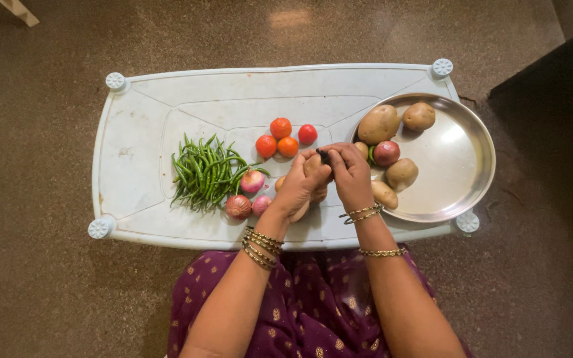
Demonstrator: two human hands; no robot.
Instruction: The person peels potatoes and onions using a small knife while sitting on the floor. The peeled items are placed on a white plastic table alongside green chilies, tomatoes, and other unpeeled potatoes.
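My left hand [298, 187] and my right hand [351, 175] meet over the middle of a pale plastic table [140, 139]. Between them is a brown potato [312, 164], cupped by the left fingers. The right hand is closed on a small dark tool [323, 156] pressed against the potato's top. To the right, a round steel plate [459, 166] holds several potatoes [379, 124] and a red onion [386, 152].
A pile of green chillies [203, 174] lies left of the hands. Small red onions [239, 206] sit beside it, and several tomatoes [280, 127] lie just behind the hands. The table stands on a brown speckled floor [34, 285]; a dark object [552, 99] is at right.
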